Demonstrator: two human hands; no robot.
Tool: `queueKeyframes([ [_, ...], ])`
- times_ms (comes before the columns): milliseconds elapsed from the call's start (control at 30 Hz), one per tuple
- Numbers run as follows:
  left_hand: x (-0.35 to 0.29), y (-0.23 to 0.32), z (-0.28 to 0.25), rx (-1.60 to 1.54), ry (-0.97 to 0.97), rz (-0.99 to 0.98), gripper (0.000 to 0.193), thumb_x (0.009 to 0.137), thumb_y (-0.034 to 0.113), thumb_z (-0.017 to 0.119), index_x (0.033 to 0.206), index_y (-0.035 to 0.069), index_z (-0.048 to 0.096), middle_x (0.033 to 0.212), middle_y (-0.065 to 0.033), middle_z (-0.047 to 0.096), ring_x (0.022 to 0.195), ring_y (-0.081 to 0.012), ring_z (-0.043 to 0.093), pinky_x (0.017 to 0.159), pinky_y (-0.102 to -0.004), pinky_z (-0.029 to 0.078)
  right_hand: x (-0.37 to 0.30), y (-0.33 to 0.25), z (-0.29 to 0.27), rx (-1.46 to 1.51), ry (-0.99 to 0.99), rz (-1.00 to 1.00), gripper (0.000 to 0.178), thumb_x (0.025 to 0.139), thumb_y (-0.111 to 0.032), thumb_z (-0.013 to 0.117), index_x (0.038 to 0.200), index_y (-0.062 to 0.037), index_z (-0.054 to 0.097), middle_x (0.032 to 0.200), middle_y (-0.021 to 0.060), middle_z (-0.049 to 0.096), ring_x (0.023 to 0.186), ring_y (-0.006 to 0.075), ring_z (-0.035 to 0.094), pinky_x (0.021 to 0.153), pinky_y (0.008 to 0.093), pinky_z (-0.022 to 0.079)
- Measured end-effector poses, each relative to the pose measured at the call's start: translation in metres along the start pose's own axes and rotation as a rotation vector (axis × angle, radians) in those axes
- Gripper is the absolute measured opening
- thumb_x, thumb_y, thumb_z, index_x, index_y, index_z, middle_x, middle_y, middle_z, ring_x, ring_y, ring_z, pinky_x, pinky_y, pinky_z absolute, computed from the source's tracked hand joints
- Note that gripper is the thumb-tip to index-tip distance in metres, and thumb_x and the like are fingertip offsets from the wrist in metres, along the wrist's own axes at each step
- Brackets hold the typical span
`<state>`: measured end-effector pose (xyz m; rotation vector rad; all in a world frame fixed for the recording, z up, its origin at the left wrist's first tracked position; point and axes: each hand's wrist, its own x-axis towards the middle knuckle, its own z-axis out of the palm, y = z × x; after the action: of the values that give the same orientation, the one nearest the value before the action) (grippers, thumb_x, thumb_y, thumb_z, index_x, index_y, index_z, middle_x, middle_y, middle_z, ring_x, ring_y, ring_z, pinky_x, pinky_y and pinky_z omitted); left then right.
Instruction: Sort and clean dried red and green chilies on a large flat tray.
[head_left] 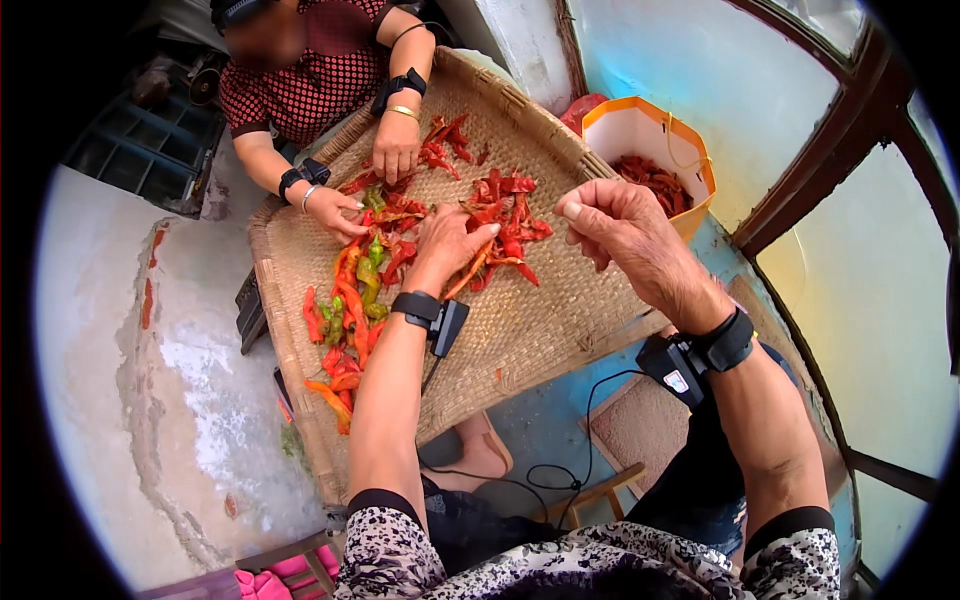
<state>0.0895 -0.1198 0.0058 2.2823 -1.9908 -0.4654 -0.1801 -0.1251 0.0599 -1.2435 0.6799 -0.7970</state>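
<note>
A large woven tray [540, 325] carries a spread of chili peppers. My left hand [445, 245] lies on the dried red chili peppers [512, 225] near the tray's middle, thumb stretched away from the fingers, whose tips are partly hidden. Above the tray's right side my right hand [625, 240] is raised, thumb and fingers curled together. Whatever it may hold is hidden. Left of my left hand lie softer chili peppers [350, 300], orange-red, with green ones [370, 268] among them. Black devices are strapped to both my wrists.
Across the tray a person in a dotted top works with both hands [396, 150] at the peppers. A white box with an orange rim [640, 108], holding dried red peppers [655, 185], stands beyond the right edge. A cracked wall [180, 380] is at left; framed panes [850, 230] stand right.
</note>
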Motion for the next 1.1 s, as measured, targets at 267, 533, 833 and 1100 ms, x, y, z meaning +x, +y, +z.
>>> queueKeyframes([
  [267, -0.095, 0.020, 0.017, -0.180, 0.087, 0.192, 0.050, 0.082, 0.033, 0.062, 0.123, 0.006, 0.052, 0.127, -0.0204, 0.047, 0.120, -0.0344, 0.044, 0.100, -0.0406, 0.036, 0.004, 0.010, 0.012, -0.132, -0.014, -0.070, 0.021, 0.090, -0.019, 0.058, 0.082, 0.0000, 0.061, 0.064, 0.0013, 0.056, 0.057, 0.0065, 0.051, 0.050, 0.0236, 0.043],
  [533, -0.138, 0.019, 0.020, -0.309, 0.260, 0.070, 0.042, 0.081, 0.020, 0.063, 0.119, 0.004, 0.054, 0.133, -0.0219, 0.043, 0.124, -0.0361, 0.042, 0.101, -0.0388, 0.036, 0.034, 0.069, 0.039, -0.981, -0.051, -0.464, 0.014, 0.079, -0.013, 0.057, 0.086, -0.0028, 0.065, 0.087, 0.0174, 0.063, 0.084, 0.0347, 0.061, 0.074, 0.0419, 0.050],
  [833, -0.161, 0.036, 0.007, -0.084, 0.242, 0.103, 0.032, 0.080, 0.013, 0.062, 0.111, 0.003, 0.057, 0.113, -0.0181, 0.056, 0.104, -0.0351, 0.054, 0.087, -0.0407, 0.045, 0.078, 0.073, 0.050, -1.257, 0.182, -0.475, 0.026, 0.079, -0.019, 0.062, 0.102, -0.0075, 0.059, 0.104, 0.0172, 0.055, 0.102, 0.0345, 0.051, 0.081, 0.0430, 0.049],
  [1100, -0.161, 0.017, 0.008, -0.119, 0.373, 0.102, 0.019, 0.081, 0.005, 0.057, 0.099, 0.003, 0.058, 0.091, -0.0161, 0.061, 0.085, -0.0359, 0.058, 0.073, -0.0417, 0.048, 0.085, 0.094, 0.058, -1.067, -0.311, -0.357, 0.022, 0.076, -0.006, 0.057, 0.096, -0.0076, 0.065, 0.089, 0.0181, 0.064, 0.084, 0.0337, 0.062, 0.075, 0.0405, 0.050],
])
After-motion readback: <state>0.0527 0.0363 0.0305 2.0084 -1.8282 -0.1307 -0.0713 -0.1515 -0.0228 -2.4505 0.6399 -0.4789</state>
